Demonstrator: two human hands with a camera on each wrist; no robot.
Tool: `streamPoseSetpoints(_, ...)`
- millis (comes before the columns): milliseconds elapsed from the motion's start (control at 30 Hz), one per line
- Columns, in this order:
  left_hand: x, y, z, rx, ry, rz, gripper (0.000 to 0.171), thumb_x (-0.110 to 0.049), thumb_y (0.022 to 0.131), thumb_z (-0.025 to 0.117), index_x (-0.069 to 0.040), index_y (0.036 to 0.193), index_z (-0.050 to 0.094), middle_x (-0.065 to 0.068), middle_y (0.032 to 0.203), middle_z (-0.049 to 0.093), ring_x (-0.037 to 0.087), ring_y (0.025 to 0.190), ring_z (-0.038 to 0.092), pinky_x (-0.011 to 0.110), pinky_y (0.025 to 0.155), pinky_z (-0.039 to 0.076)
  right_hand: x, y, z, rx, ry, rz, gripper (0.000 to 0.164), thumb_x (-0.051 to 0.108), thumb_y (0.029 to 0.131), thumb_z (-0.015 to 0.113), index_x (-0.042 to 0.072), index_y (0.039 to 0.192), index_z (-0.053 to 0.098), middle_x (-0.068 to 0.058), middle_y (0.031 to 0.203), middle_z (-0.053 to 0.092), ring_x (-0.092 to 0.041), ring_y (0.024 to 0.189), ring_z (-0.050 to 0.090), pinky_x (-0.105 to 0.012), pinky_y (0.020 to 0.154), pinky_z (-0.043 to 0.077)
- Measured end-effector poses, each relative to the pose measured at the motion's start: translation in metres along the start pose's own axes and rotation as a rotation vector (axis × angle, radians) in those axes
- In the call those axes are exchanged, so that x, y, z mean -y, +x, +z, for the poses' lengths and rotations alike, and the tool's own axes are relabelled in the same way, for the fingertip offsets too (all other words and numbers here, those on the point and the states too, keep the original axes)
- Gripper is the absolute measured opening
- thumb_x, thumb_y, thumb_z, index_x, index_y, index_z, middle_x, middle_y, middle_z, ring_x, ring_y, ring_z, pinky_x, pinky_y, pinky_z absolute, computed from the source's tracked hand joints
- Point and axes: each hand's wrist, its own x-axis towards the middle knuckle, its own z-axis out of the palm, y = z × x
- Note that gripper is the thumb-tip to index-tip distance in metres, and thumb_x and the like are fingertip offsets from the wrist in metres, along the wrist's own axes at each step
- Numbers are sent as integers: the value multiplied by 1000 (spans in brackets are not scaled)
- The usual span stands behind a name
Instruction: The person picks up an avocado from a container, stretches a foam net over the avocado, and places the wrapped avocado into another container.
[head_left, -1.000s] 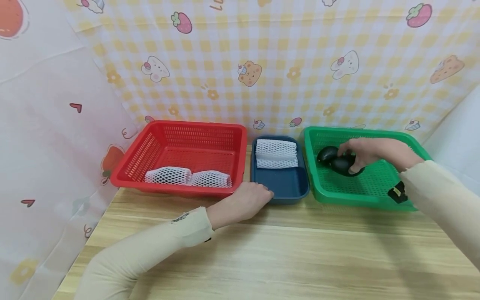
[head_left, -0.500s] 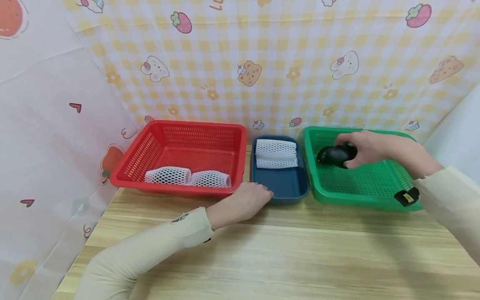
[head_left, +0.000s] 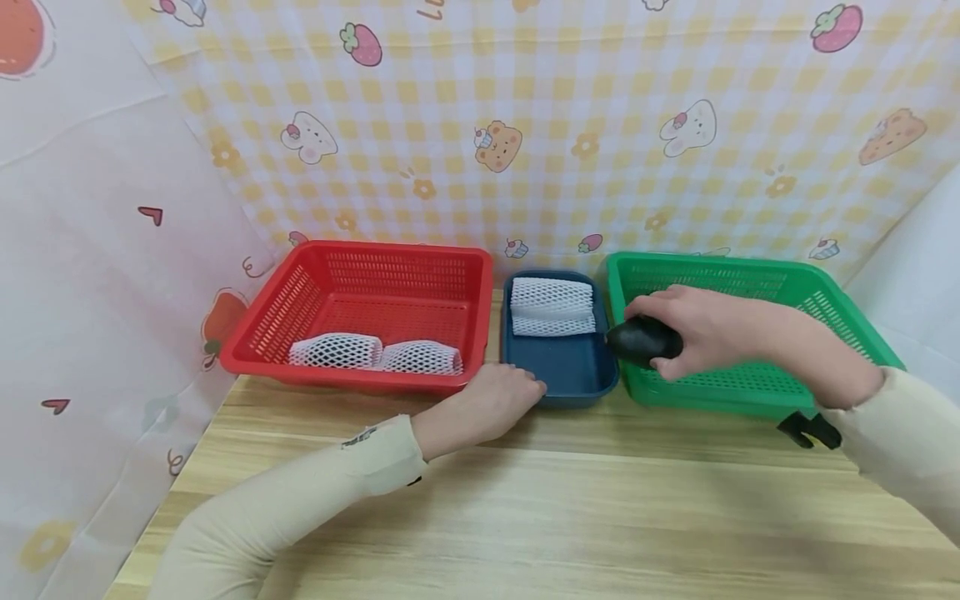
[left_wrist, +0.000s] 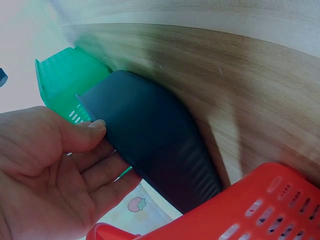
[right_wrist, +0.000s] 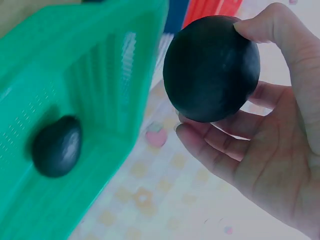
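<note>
My right hand (head_left: 712, 329) grips a dark avocado (head_left: 641, 340) above the left rim of the green basket (head_left: 712, 407), thumb on one side and fingers on the other. In the right wrist view a second avocado (right_wrist: 57, 146) lies inside that basket; in the head view my hand hides it. My left hand (head_left: 487, 402) pinches the near-left rim of the dark blue tray (head_left: 562, 358), as the thumb (left_wrist: 92, 131) against its wall shows in the left wrist view. White foam net sleeves (head_left: 553, 307) lie in the back of the tray.
Left of the tray stands a red basket (head_left: 405, 308) with two padded foam net sleeves (head_left: 337, 351) along its near side. All three containers stand in a row on the wooden table (head_left: 570, 508), before a patterned cloth (head_left: 555, 133).
My right hand has lifted one avocado out of the green basket and carried it left and nearer, to the rim beside the tray. The left hand has stayed on the tray.
</note>
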Motion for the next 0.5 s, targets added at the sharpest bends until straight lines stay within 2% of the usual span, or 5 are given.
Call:
streamPoseSetpoints(267, 1, 0, 2, -3, -18, 1, 54, -27, 76, 92, -17, 125, 72, 3, 108, 72, 17, 88, 65, 30, 79, 57, 40, -1, 13, -13, -77, -100, 57, 29, 81, 80, 8, 130, 60, -3, 119, 63, -23, 101, 59, -40, 76, 53)
streamPoseSetpoints(500, 1, 1, 3, -18, -39, 2, 47, -26, 78, 90, -17, 122, 74, 2, 104, 72, 17, 85, 65, 29, 77, 57, 50, -1, 24, 12, -71, -129, 56, 32, 84, 81, 6, 130, 61, -3, 116, 64, -20, 98, 62, -37, 77, 56)
